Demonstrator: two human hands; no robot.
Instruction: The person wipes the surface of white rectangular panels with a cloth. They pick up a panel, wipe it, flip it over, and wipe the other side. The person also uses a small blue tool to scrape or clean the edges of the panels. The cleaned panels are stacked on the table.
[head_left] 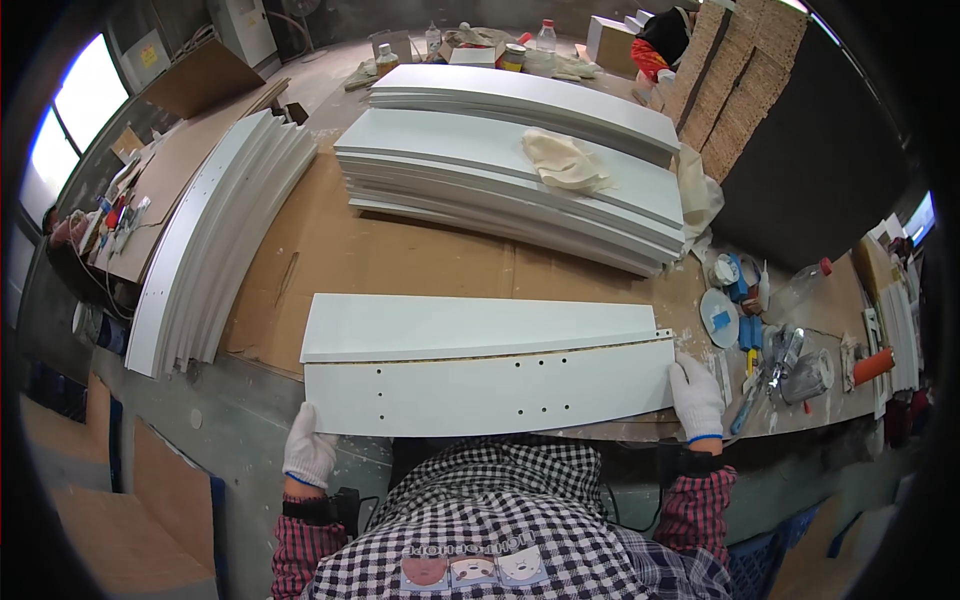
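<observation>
A long white panel with several small dark holes lies level at the table's near edge, in front of me. My left hand, in a white knit glove, grips its left end near the lower corner, the fingers partly hidden beneath. At the other end my right hand, gloved alike, is closed on the panel's right edge. Just beyond, a second white panel lies flat, its near side partly covered by the held one. A narrow brownish strip shows along the held panel's far edge.
Brown cardboard covers the tabletop. Behind stands a stack of white panels with a cream cloth on top; another panel stack is at left. Tools and a clear bottle lie at right, below a large dark board.
</observation>
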